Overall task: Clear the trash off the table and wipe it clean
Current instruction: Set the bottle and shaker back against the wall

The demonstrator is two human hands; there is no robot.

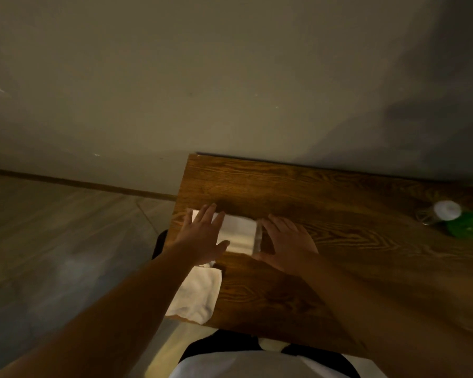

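table (339, 214) bears a white cloth (238, 233) under both flat hands.

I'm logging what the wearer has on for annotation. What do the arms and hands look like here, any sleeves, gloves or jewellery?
Both forearms are bare, no sleeves in view. The left hand and right hand wear no gloves; no rings or watch are discernible in the dim, blurred picture.

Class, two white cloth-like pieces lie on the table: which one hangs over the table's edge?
The white cloth nearer the person, at the near left corner, overhangs the table. The folded white piece between both hands lies wholly on the wood.
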